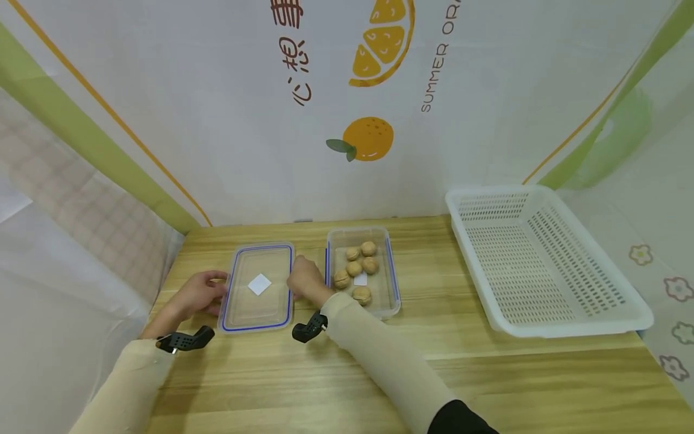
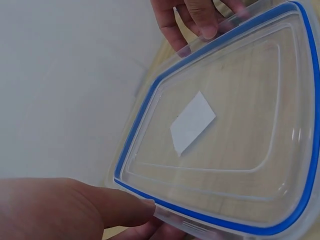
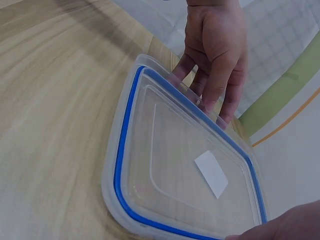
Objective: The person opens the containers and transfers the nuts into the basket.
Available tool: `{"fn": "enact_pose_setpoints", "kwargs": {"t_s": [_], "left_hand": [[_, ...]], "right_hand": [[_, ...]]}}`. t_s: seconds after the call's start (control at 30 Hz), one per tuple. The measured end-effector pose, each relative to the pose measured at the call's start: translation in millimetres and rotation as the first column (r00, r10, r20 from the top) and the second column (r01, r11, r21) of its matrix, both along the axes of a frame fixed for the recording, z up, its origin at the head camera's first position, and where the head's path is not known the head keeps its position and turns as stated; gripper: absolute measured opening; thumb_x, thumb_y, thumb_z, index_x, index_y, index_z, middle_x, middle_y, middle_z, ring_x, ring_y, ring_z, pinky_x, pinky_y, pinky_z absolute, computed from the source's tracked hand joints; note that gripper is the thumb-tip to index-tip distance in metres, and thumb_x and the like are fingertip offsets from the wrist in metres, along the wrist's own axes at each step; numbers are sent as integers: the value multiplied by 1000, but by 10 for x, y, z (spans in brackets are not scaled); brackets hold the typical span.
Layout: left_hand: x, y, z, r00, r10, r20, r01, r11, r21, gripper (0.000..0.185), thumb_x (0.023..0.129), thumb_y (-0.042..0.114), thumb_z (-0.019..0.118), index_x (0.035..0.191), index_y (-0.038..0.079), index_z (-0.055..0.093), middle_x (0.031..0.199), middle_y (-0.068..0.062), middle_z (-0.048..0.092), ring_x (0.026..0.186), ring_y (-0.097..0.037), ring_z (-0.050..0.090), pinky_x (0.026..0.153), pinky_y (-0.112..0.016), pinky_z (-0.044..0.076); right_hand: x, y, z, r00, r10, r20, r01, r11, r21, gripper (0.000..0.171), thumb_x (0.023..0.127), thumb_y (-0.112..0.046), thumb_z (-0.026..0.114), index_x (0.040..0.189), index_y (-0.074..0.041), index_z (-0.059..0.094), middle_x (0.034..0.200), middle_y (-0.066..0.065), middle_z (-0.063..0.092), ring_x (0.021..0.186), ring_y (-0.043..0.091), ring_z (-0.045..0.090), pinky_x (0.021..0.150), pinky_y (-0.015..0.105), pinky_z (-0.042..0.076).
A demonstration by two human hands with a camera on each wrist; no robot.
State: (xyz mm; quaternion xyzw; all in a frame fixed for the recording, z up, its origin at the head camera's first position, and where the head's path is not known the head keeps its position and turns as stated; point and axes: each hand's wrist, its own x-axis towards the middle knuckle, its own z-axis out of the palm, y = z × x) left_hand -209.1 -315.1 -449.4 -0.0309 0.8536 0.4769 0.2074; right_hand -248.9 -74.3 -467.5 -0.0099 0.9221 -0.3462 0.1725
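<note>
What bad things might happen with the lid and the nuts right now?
The clear lid is held only at its two side edges, by the left hand and the right hand, so it might slip and drop on the table. The right hand is close beside the open box, so it might bump the box and roll the walnuts about.

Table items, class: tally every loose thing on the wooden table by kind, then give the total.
Walnuts: 6
Clear containers: 1
Blue-rimmed lids: 1
White baskets: 1
Total: 9
</note>
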Motion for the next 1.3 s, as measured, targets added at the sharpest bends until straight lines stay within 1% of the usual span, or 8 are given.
{"fn": "enact_pose_setpoints", "kwargs": {"t_s": [0.23, 0.43, 0.73, 0.83, 0.93, 1.07, 1.23, 1.3], "left_hand": [[-14, 3, -44, 1000, 10, 4, -10, 1000, -1, 47, 103, -4, 49, 143, -20, 32, 107, -28, 64, 83, -19, 68, 65, -38, 65], [-15, -41, -80, 1000, 24, 3, -24, 999, 22, 48, 102, -4, 51, 144, -19, 32, 108, -26, 64, 82, -16, 66, 65, -38, 65], [-11, -10, -68, 1000, 29, 7, -29, 999, 14, 47, 102, -4, 51, 143, -19, 33, 107, -25, 62, 81, -16, 65, 66, -38, 65], [-16, -11, -66, 1000, 27, 9, -27, 1000, 3, 47, 103, -4, 50, 143, -19, 33, 108, -25, 62, 81, -16, 64, 66, -38, 65], [-12, -6, -62, 1000, 24, 5, -24, 1000, 0, 46, 103, -4, 50, 143, -19, 33, 107, -26, 62, 80, -17, 64, 65, -38, 65], [-15, 1, -54, 1000, 21, 6, -21, 1000, -9, 45, 103, -4, 50, 142, -19, 34, 106, -26, 62, 79, -17, 65, 65, -38, 65], [-27, 1, -28, 1000, 22, -7, -23, 999, -36, 46, 103, 1, 52, 141, -20, 36, 106, -26, 64, 82, -17, 66, 67, -37, 65], [-30, 1, 0, 1000, 18, -17, -19, 998, -60, 48, 104, 6, 53, 141, -20, 37, 103, -24, 64, 81, -17, 65, 67, -36, 64]], "right_hand": [[-8, -2, -22, 1000, -3, 4, 3, 1000, -2, 30, 90, 5, 61, 120, 2, 55, 91, 17, 67, 40, 12, 56, 33, 19, 43], [-17, 5, -23, 1000, 16, 17, -16, 1000, 0, 35, 90, 5, 61, 123, 2, 54, 81, 13, 65, 39, 13, 54, 33, 20, 39], [-3, 27, -28, 999, 27, 17, -27, 1000, -11, 32, 93, 1, 61, 124, 1, 53, 80, 10, 63, 42, 13, 55, 36, 21, 41], [13, 38, -8, 999, 34, 28, -33, 999, -28, 39, 94, -3, 62, 131, 3, 51, 84, 12, 63, 43, 13, 55, 37, 22, 42], [37, 52, 32, 998, 63, 25, -63, 998, -21, 48, 94, -6, 63, 138, 5, 48, 92, 13, 66, 48, 16, 58, 42, 24, 45], [68, 95, 119, 989, 142, -39, -140, 989, 52, 60, 94, -13, 66, 146, 6, 44, 114, 16, 68, 67, 18, 58, 53, 26, 47], [64, 186, 245, 967, 234, -99, -222, 968, 118, 58, 95, -17, 67, 145, 6, 46, 107, 13, 68, 69, 19, 55, 49, 26, 41], [60, 242, 290, 954, 278, -114, -263, 956, 130, 54, 96, -18, 67, 143, 4, 49, 110, 12, 68, 73, 19, 58, 52, 25, 46]]}}
